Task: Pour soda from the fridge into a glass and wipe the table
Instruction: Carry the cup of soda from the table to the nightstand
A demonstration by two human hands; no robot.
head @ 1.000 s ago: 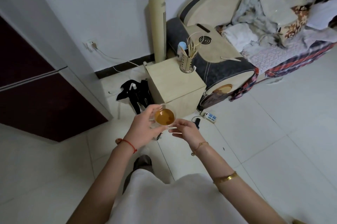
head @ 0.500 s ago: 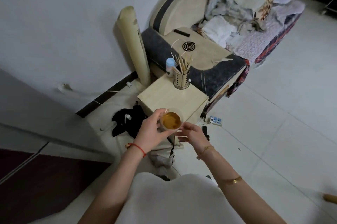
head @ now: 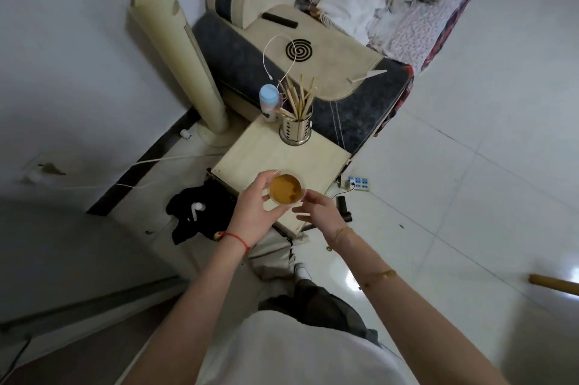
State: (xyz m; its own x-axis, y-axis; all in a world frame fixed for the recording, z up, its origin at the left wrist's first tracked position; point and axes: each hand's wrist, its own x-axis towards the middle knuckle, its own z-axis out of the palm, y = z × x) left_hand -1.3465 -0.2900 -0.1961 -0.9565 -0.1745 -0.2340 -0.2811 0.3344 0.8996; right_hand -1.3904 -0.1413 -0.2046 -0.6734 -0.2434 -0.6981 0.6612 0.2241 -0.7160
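Note:
A clear glass (head: 286, 189) filled with amber soda is held in the air by my left hand (head: 254, 208), whose fingers and thumb wrap its left side. It hovers over the near edge of a small pale wooden table (head: 263, 156). My right hand (head: 316, 210) is just right of the glass, fingers spread and relaxed, fingertips close to its rim; I cannot tell whether they touch. No soda bottle or fridge shows.
On the table's far side stand a metal chopstick holder (head: 296, 127) and a small blue-capped bottle (head: 269, 102). A tower fan (head: 178, 55), a sofa (head: 313, 49) piled with laundry, a power strip (head: 357, 182) and dark clothing (head: 194, 212) on the floor surround it.
I have walked closer to the small table, and the glass now hangs over its near edge. My left hand keeps its hold; my right hand stays beside the glass.

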